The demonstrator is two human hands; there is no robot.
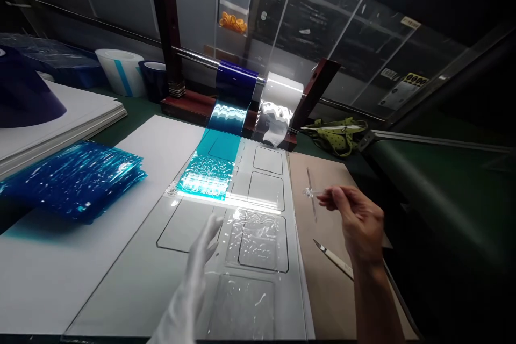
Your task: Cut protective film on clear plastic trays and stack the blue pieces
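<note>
Left hand, gloved, spread flat on clear film at 6 o'clock, seemingly pinning it to the template. Right hand, at 3 o'clock, pinching a clear strip by 1 end, kept off the board. Knife lying just below.

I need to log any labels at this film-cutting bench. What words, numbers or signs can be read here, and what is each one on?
"0000", roughly, on the yellow sticker on the clear panel; the reading is uncertain.
White label just below it: print too small to read.
Small white tag higher on the panel: blurred, unreadable.
Barcode-like sticker: unreadable.
Blue roll, white roll, knife: no print visible.
</note>
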